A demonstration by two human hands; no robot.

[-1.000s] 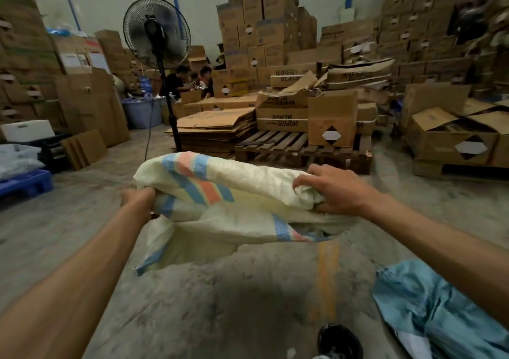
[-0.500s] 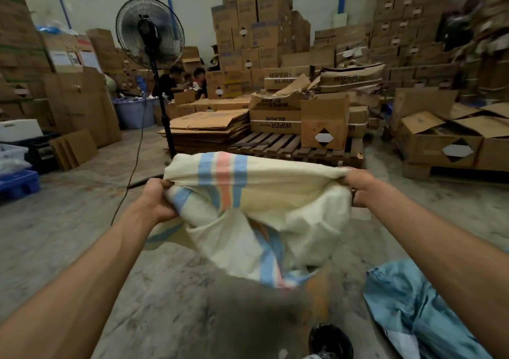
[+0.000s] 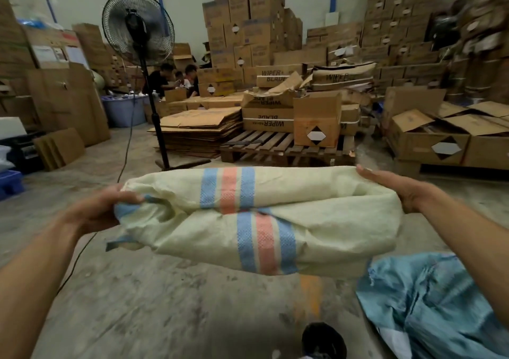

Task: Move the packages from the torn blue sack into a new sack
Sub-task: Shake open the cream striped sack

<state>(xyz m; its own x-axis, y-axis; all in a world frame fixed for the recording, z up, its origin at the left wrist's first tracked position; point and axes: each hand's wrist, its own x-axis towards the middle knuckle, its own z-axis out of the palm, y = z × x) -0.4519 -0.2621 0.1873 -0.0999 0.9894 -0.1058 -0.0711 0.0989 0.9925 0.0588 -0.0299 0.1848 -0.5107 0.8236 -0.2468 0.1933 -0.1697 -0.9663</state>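
A cream woven sack with blue and orange stripes hangs stretched between both hands above the concrete floor. My left hand grips its left end, fingers curled into the bunched fabric. My right hand holds the right end, thumb on top and fingers hidden behind the cloth. The sack is folded over on itself, its mouth facing away. The torn blue sack lies crumpled on the floor at the lower right, under my right forearm. No packages are visible.
A standing fan and its cable stand ahead left. A wooden pallet with cardboard boxes, flattened cardboard and tall box stacks fill the back. Three people sit far behind the fan. My dark shoe shows at the bottom.
My hands have moved apart and pulled the cream sack out wide and flat. The hanging lower part has lifted into a horizontal fold.
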